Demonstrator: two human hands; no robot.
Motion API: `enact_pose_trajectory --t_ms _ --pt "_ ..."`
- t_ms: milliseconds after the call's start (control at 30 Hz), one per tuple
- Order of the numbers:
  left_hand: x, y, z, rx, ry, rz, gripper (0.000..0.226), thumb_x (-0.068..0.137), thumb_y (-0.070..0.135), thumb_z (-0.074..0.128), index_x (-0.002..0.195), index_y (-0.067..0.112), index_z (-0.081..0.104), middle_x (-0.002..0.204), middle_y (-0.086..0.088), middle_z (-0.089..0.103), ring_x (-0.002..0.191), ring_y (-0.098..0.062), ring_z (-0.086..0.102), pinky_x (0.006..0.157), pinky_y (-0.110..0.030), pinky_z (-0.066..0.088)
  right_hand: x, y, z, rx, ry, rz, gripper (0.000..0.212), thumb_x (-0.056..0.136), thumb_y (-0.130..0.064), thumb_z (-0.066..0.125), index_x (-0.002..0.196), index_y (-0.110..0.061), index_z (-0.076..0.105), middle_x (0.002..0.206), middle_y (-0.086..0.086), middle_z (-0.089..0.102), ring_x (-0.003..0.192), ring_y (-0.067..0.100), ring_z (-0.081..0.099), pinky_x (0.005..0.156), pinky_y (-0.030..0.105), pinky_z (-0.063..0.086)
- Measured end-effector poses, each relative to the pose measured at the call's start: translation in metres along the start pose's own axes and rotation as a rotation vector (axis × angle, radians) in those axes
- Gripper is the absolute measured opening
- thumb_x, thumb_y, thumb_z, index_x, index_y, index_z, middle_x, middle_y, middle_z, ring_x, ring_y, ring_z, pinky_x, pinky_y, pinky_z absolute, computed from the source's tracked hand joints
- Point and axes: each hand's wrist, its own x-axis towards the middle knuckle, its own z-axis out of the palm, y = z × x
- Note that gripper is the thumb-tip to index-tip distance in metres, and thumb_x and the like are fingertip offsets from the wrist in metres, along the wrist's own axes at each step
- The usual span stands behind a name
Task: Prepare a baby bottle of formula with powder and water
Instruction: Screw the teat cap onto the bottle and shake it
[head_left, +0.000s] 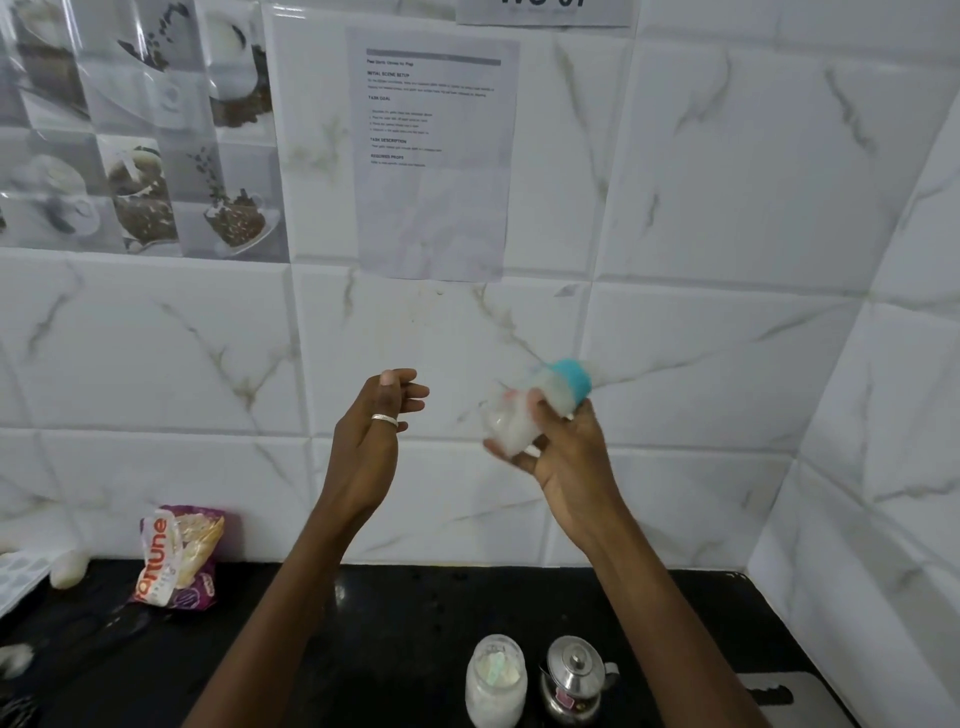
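My right hand (563, 452) is raised in front of the tiled wall and grips a baby bottle (524, 410) that holds white liquid. The bottle is blurred and tilted, its teal collar (571, 382) pointing up and to the right. My left hand (371, 431) hovers to the left of it at the same height, fingers loosely apart and holding nothing, a ring on one finger. Down on the black counter stands a clear jar of white powder (496, 680). Right beside the jar is a small steel kettle (574, 680) with a lid knob.
A purple and orange food packet (176, 556) leans against the wall at the left of the black counter (363, 623). A pale tray (15, 577) and a white lump lie at the far left. A printed sheet (434, 150) hangs on the wall. A tiled side wall closes the right.
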Motion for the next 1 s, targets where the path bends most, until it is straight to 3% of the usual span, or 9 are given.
enact_pose_trajectory --t_ms 67,167,300,433,567,700,867,933,1000 --pt "-0.001 0.000 -0.001 0.008 -0.001 0.000 0.047 0.105 0.056 0.027 0.119 0.032 0.064 0.110 0.012 0.074 0.105 -0.005 0.069 0.092 -0.032 0.053 0.000 -0.004 0.004 -0.023 -0.015 -0.005 0.070 0.081 -0.029 0.077 0.142 -0.020 0.043 0.132 0.016 0.064 0.122 0.035 0.067 0.091 0.061 0.059" --pt "0.001 -0.002 -0.003 0.004 0.008 0.006 0.048 0.106 0.055 0.026 0.121 0.029 0.064 0.112 0.010 0.073 0.106 -0.006 0.069 0.093 -0.033 0.054 -0.004 -0.002 0.005 -0.276 -0.137 0.083 0.072 0.076 -0.034 0.080 0.139 -0.024 0.047 0.137 0.016 0.060 0.122 0.033 0.065 0.090 0.060 0.060" --pt "0.000 -0.003 -0.002 0.012 -0.004 0.004 0.048 0.106 0.056 0.026 0.120 0.031 0.064 0.111 0.011 0.073 0.107 -0.007 0.069 0.093 -0.034 0.054 0.000 -0.007 0.005 0.021 0.011 0.004 0.070 0.081 -0.031 0.077 0.141 -0.017 0.043 0.135 0.017 0.063 0.120 0.036 0.067 0.085 0.059 0.061" --pt "0.002 -0.001 -0.002 0.000 0.006 0.010 0.050 0.105 0.057 0.026 0.121 0.028 0.064 0.112 0.008 0.073 0.106 -0.008 0.069 0.095 -0.037 0.055 -0.004 -0.006 0.007 -0.277 -0.109 0.099 0.073 0.076 -0.033 0.083 0.138 -0.023 0.045 0.136 0.015 0.059 0.122 0.033 0.065 0.087 0.059 0.061" --pt "0.001 0.002 0.000 -0.011 -0.008 0.010 0.053 0.101 0.062 0.027 0.120 0.030 0.064 0.112 0.008 0.074 0.107 -0.010 0.069 0.093 -0.036 0.054 0.001 -0.012 0.003 0.030 0.049 -0.037 0.070 0.082 -0.025 0.083 0.138 -0.014 0.044 0.129 0.017 0.065 0.119 0.036 0.068 0.086 0.059 0.061" --pt "0.003 0.004 -0.002 -0.018 0.009 0.010 0.053 0.101 0.061 0.026 0.120 0.029 0.064 0.111 0.008 0.074 0.106 -0.010 0.069 0.095 -0.037 0.055 -0.005 -0.012 0.003 -0.281 -0.099 0.070 0.066 0.076 -0.033 0.080 0.135 -0.024 0.051 0.134 0.013 0.062 0.123 0.032 0.064 0.089 0.056 0.061" --pt "0.001 0.003 0.000 -0.012 -0.007 0.004 0.049 0.103 0.059 0.026 0.118 0.032 0.065 0.111 0.009 0.074 0.106 -0.008 0.069 0.094 -0.038 0.054 -0.003 -0.019 0.002 -0.011 0.021 -0.027 0.064 0.082 -0.025 0.082 0.135 -0.014 0.048 0.128 0.016 0.066 0.119 0.035 0.068 0.089 0.061 0.060" --pt "0.001 0.003 0.000 -0.019 -0.003 0.000 0.049 0.103 0.060 0.027 0.118 0.032 0.065 0.111 0.009 0.074 0.106 -0.009 0.069 0.094 -0.038 0.054 -0.006 -0.013 0.003 -0.228 -0.055 0.033 0.064 0.083 -0.022 0.084 0.136 -0.019 0.049 0.133 0.017 0.062 0.121 0.034 0.066 0.091 0.058 0.060" --pt "0.001 0.003 0.002 -0.022 -0.002 0.002 0.051 0.102 0.061 0.027 0.118 0.031 0.064 0.111 0.009 0.074 0.106 -0.009 0.069 0.094 -0.037 0.054 -0.008 -0.009 0.001 -0.286 -0.103 0.049 0.067 0.081 -0.023 0.085 0.137 -0.023 0.049 0.133 0.014 0.062 0.121 0.032 0.065 0.092 0.056 0.060"
